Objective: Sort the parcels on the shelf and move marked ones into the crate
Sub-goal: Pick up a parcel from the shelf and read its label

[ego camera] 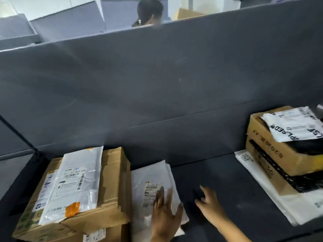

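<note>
while left hand (165, 213) lies flat, fingers spread, on white mailer (150, 179) mid shelf (218, 172) beside brown box (113, 180), right hand (208, 200) hovers empty, fingers apart. risk: slick mailer slips off front edge; label misread, wrong parcel crated. crate unseen.

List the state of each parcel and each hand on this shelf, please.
left hand: open, flat on the middle mailer
right hand: open, holding nothing, over the shelf
large box: closed, creased, a white bag lying on top
right box stack: on flat mailers, printed bag on top
</note>
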Action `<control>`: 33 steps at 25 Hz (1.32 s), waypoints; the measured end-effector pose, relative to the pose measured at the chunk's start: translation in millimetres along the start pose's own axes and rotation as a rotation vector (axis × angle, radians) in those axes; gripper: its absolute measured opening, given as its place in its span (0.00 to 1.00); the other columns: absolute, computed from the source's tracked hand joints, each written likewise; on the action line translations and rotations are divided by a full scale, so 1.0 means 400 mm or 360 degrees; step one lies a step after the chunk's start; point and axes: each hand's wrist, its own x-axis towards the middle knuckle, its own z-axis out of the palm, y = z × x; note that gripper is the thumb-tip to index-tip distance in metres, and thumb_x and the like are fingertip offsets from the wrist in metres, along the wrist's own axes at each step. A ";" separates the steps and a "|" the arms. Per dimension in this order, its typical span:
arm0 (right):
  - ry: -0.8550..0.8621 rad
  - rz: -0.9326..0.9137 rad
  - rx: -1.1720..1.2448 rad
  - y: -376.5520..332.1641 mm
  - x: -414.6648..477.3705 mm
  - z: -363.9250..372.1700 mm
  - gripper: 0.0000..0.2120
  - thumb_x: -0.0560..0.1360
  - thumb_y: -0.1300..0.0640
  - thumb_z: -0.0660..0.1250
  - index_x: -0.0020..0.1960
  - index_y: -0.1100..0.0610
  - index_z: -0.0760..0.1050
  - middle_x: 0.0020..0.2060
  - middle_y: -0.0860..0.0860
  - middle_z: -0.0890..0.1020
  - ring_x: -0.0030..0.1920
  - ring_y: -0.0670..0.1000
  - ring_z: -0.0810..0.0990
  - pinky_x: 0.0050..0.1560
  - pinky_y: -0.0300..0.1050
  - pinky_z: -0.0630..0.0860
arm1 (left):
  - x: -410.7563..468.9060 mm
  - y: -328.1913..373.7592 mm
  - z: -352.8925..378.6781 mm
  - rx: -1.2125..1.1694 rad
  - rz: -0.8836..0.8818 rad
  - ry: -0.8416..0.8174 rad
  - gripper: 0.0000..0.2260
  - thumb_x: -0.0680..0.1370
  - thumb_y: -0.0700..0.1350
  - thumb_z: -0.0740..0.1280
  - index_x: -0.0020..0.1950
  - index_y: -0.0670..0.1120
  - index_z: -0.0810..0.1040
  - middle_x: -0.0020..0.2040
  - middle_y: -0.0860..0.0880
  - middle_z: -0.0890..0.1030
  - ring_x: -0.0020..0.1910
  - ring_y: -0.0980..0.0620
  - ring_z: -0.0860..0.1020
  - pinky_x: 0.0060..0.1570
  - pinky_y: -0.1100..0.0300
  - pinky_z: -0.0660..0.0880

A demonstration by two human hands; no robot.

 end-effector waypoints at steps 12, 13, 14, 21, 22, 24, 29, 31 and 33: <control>0.1275 -0.0297 -0.0018 0.029 -0.214 -0.589 0.22 0.77 0.59 0.63 0.69 0.53 0.65 0.64 0.48 0.67 0.59 0.43 0.70 0.60 0.41 0.70 | 0.101 0.586 0.080 -0.0169 0.0819 -0.0287 0.30 0.78 0.62 0.57 0.77 0.58 0.50 0.79 0.54 0.47 0.78 0.54 0.44 0.75 0.55 0.47; 0.1323 -0.0290 -0.0012 0.027 -0.203 -0.612 0.22 0.76 0.59 0.63 0.69 0.54 0.65 0.64 0.49 0.68 0.60 0.44 0.70 0.61 0.43 0.71 | 0.115 0.616 0.077 -0.0183 0.0858 -0.0306 0.30 0.78 0.61 0.58 0.77 0.58 0.51 0.79 0.54 0.47 0.78 0.54 0.44 0.75 0.55 0.46; 0.1364 -0.0285 -0.0004 0.025 -0.188 -0.634 0.22 0.76 0.59 0.64 0.69 0.54 0.65 0.64 0.50 0.68 0.61 0.46 0.71 0.62 0.45 0.71 | 0.134 0.644 0.073 -0.0212 0.0885 -0.0315 0.30 0.78 0.60 0.58 0.77 0.58 0.51 0.79 0.54 0.47 0.78 0.54 0.44 0.75 0.56 0.46; 0.1496 -0.0052 0.0090 -0.068 -0.050 -0.776 0.23 0.77 0.54 0.62 0.71 0.56 0.63 0.70 0.54 0.68 0.70 0.54 0.67 0.68 0.51 0.66 | 0.259 0.790 0.063 -0.0825 0.0711 -0.0682 0.29 0.78 0.57 0.59 0.77 0.57 0.52 0.78 0.54 0.56 0.77 0.53 0.53 0.75 0.50 0.56; 0.1462 0.0065 0.0045 -0.082 -0.031 -0.790 0.24 0.78 0.52 0.61 0.72 0.56 0.62 0.70 0.55 0.68 0.69 0.55 0.67 0.67 0.51 0.67 | 0.273 0.804 0.069 -0.0951 0.0621 -0.0764 0.28 0.79 0.56 0.59 0.77 0.56 0.53 0.77 0.54 0.57 0.77 0.53 0.55 0.75 0.50 0.57; 0.1374 0.0231 -0.0015 -0.100 -0.001 -0.804 0.24 0.78 0.50 0.60 0.71 0.57 0.63 0.68 0.56 0.71 0.66 0.58 0.71 0.60 0.49 0.69 | 0.297 0.824 0.083 -0.1078 0.0530 -0.0858 0.26 0.79 0.53 0.59 0.77 0.55 0.55 0.76 0.54 0.60 0.76 0.52 0.59 0.74 0.50 0.58; 0.1338 0.0273 0.0150 -0.104 0.022 -0.809 0.14 0.75 0.53 0.65 0.59 0.55 0.69 0.54 0.55 0.79 0.50 0.55 0.79 0.51 0.51 0.76 | 0.315 0.812 0.106 -0.1256 0.0488 -0.0929 0.25 0.78 0.50 0.61 0.74 0.57 0.61 0.73 0.56 0.66 0.73 0.54 0.63 0.73 0.50 0.61; 0.1344 0.0204 0.0274 -0.100 0.022 -0.796 0.11 0.74 0.56 0.67 0.53 0.54 0.69 0.52 0.55 0.78 0.49 0.56 0.80 0.53 0.57 0.77 | 0.307 0.803 0.091 -0.1335 0.0514 -0.0924 0.24 0.77 0.45 0.62 0.74 0.55 0.63 0.72 0.55 0.68 0.72 0.54 0.65 0.73 0.52 0.63; 0.1333 0.0072 0.0450 -0.102 0.012 -0.776 0.10 0.73 0.62 0.68 0.51 0.55 0.69 0.53 0.54 0.76 0.51 0.54 0.78 0.55 0.56 0.78 | 0.293 0.796 0.065 -0.1492 0.0455 -0.0873 0.23 0.78 0.38 0.61 0.72 0.50 0.66 0.69 0.52 0.73 0.69 0.54 0.71 0.68 0.56 0.68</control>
